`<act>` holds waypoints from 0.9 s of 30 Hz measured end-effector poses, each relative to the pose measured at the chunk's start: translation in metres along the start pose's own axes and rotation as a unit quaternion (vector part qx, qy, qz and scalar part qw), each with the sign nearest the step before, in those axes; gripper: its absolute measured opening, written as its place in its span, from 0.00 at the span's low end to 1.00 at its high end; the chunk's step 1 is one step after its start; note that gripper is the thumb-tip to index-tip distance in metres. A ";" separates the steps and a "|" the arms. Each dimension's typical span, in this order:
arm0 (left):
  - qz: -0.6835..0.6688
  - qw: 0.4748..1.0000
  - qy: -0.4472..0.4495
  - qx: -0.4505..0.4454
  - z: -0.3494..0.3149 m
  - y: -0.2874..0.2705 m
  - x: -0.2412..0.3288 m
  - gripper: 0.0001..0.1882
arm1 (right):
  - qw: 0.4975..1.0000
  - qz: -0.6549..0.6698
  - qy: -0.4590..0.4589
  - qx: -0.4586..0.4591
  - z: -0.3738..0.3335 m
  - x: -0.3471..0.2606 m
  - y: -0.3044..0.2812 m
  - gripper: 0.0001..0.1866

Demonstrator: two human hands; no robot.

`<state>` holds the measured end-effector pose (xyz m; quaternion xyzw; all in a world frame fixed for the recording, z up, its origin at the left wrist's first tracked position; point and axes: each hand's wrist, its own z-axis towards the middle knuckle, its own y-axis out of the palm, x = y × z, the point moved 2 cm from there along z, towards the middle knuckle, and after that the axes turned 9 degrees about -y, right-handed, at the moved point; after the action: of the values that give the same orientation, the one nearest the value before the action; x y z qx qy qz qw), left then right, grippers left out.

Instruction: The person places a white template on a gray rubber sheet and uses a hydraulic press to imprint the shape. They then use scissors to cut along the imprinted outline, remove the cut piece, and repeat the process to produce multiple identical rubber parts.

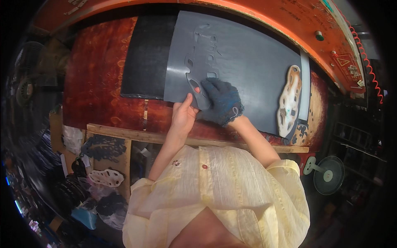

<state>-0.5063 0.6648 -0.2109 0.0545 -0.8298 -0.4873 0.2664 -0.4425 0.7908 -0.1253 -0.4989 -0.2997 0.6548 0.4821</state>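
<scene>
A thin grey sheet (256, 53) lies on the work table, with a long outline full of holes cut into its left part. My bare left hand (185, 113) pinches the near end of the grey cut-out piece (200, 99), thumb on top. Through one of its holes a fingertip shows from beneath. My right hand (222, 101), in a dark blue-grey knitted glove, closes on the same piece from the right; its fingertips are partly hidden. A white, brown-stained cutting die (290, 101), long and pierced with holes, rests on the sheet's right side.
An orange machine beam (264, 18) with a green button spans the far side. A black sheet (149, 58) lies left on the reddish-brown board (97, 74). Below left, a shelf holds dark cut pieces (103, 147) and another white die (106, 177). A fan (328, 175) stands at right.
</scene>
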 end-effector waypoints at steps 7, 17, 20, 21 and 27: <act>0.049 0.999 0.002 -0.003 0.003 0.019 0.004 0.15 | 0.998 0.051 0.036 -0.007 -0.020 0.020 -0.013 0.44; 0.158 0.986 0.031 0.034 -0.009 0.005 0.009 0.14 | 0.982 0.157 0.097 -0.036 0.010 -0.001 0.004 0.16; 0.135 0.989 0.036 0.045 -0.014 -0.002 0.005 0.12 | 0.980 0.137 0.087 -0.117 0.010 -0.001 0.014 0.14; 0.140 0.988 0.044 0.038 -0.015 -0.003 0.005 0.12 | 0.984 0.118 0.082 -0.110 0.010 0.000 0.015 0.14; 0.247 0.960 0.047 0.124 -0.030 -0.002 0.010 0.13 | 0.997 0.030 0.044 -0.064 0.009 0.027 -0.027 0.09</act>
<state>-0.5009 0.6369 -0.1973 -0.0972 -0.8577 -0.2968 0.4084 -0.4429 0.8268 -0.1086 -0.5658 -0.3042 0.6262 0.4419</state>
